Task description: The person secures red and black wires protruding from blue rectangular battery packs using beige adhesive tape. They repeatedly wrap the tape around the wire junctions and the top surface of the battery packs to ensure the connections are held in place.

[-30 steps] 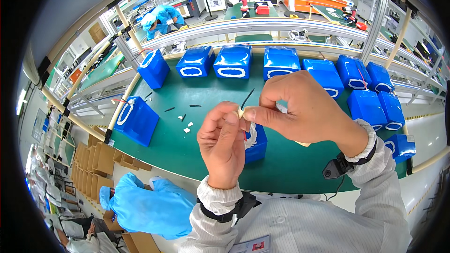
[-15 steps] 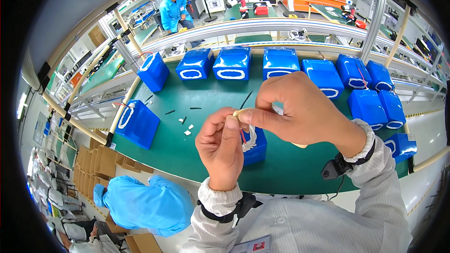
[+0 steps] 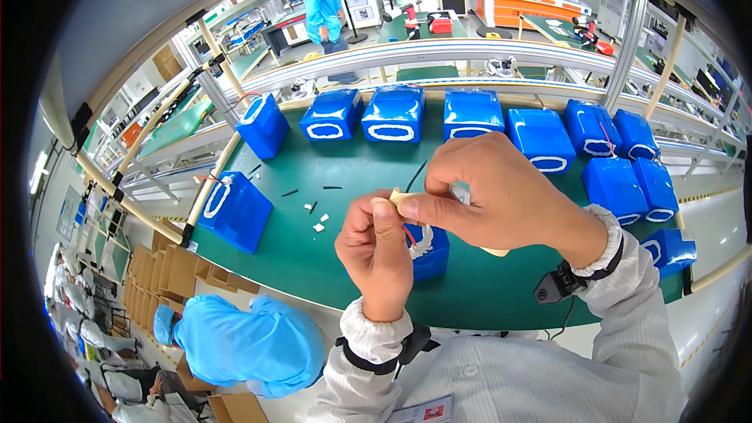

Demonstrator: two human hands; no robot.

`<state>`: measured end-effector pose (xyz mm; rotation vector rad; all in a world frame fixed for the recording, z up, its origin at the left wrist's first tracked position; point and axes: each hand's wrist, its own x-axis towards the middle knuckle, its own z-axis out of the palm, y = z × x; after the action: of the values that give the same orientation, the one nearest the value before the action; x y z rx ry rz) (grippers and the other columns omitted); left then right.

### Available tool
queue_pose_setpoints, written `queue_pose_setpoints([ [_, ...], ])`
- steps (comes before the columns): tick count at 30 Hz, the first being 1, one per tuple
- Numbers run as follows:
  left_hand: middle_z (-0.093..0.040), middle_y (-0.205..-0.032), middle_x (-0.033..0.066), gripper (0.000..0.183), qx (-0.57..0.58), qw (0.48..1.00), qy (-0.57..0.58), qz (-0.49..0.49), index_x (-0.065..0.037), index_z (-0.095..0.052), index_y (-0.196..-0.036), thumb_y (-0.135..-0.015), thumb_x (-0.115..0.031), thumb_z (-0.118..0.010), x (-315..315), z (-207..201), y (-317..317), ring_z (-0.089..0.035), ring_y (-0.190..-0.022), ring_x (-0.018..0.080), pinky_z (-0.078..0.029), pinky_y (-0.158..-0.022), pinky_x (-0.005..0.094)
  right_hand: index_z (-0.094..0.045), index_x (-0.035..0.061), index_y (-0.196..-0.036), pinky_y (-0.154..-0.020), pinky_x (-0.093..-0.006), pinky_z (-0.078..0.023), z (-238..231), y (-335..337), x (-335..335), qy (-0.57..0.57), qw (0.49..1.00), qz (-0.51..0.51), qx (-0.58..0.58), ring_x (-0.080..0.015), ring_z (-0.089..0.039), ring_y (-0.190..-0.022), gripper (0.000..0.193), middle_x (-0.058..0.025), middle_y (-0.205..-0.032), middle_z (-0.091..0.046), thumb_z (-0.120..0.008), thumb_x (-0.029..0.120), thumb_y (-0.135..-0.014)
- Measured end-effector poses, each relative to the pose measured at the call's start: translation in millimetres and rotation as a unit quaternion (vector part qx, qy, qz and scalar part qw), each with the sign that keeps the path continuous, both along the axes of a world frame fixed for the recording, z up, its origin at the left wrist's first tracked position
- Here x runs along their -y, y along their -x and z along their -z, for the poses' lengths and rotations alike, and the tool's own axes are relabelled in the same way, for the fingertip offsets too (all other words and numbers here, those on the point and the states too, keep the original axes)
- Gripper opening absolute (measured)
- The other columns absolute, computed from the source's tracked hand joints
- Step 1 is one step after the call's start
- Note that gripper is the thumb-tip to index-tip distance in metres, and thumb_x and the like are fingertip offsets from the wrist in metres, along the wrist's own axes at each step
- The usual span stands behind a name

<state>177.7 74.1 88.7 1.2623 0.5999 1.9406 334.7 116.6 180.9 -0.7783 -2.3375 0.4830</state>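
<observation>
Both hands meet above a blue shrink-wrapped battery pack (image 3: 435, 260) that has a white bead around its end and a red wire rising from it. My left hand (image 3: 377, 251) pinches a small cream-coloured piece (image 3: 397, 196) between thumb and fingertips. From the other side, my right hand (image 3: 505, 196) has its thumb and bent forefinger closed on the same piece. The fingers cover much of it, so its exact kind is unclear. Part of the pack is hidden under my hands. Just behind the fingertips lies a thin black strip (image 3: 418, 178).
Similar blue packs (image 3: 394, 113) line the green table's far edge, with more at the right (image 3: 615, 188) and one at the left (image 3: 235, 215). Black strips (image 3: 290, 193) and white scraps (image 3: 319, 228) lie left of my hands. A person in blue (image 3: 247, 341) is at lower left.
My hands keep their pinch on the cream-coloured piece, with little shift of the fingers. The view has moved slightly. The person in blue across the room, earlier seated, now stands further right.
</observation>
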Motion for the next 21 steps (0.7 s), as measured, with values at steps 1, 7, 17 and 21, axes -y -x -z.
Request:
queue_pose_setpoints([
  [1,-0.065,-0.097,0.0083,0.024,-0.006,1.0,-0.009,0.0,0.002,-0.059,-0.1,-0.108,-0.018,-0.047,-0.8,1.7,0.4,-0.06,-0.087,0.011,-0.051,-0.081,0.0279,-0.065,0.0038,-0.066,-0.052,-0.034,-0.042,0.8,-0.3,-0.2,0.0,1.0,-0.001,-0.001,-0.0225,-0.059,-0.057,0.034,-0.0093,-0.063,-0.062,-0.077,0.028,-0.086],
  [7,-0.06,-0.088,0.0038,0.028,-0.018,0.999,-0.036,0.011,0.0,-0.057,-0.094,-0.109,-0.021,-0.046,-2.4,0.8,-0.8,-0.053,-0.077,0.0069,-0.047,-0.071,0.0245,-0.066,0.0038,-0.069,-0.052,-0.0335,-0.043,3.6,-0.4,-2.1,0.002,1.0,-0.008,0.004,-0.0222,-0.06,-0.057,0.031,-0.0097,-0.064,-0.063,-0.076,0.027,-0.086],
  [17,-0.049,-0.067,0.001,0.038,-0.061,0.995,-0.026,0.071,-0.005,-0.051,-0.082,-0.109,-0.029,-0.042,-6.1,-1.2,3.9,-0.038,-0.057,0.0084,-0.037,-0.053,0.0262,-0.064,0.0043,-0.074,-0.053,-0.0327,-0.042,1.3,-2.7,1.1,0.024,0.999,-0.018,-0.03,-0.0224,-0.061,-0.057,0.027,-0.0082,-0.063,-0.063,-0.077,0.025,-0.086],
  [21,-0.047,-0.061,-0.0027,0.038,-0.085,0.992,-0.039,0.081,-0.007,-0.048,-0.077,-0.11,-0.027,-0.043,-9.7,0.4,9.5,-0.037,-0.057,0.0058,-0.032,-0.053,0.024,-0.064,0.0041,-0.086,-0.056,-0.0335,-0.046,-2.1,-2.1,2.8,0.065,0.996,-0.045,-0.051,-0.0246,-0.065,-0.062,0.022,-0.0093,-0.068,-0.067,-0.076,0.023,-0.086],
])
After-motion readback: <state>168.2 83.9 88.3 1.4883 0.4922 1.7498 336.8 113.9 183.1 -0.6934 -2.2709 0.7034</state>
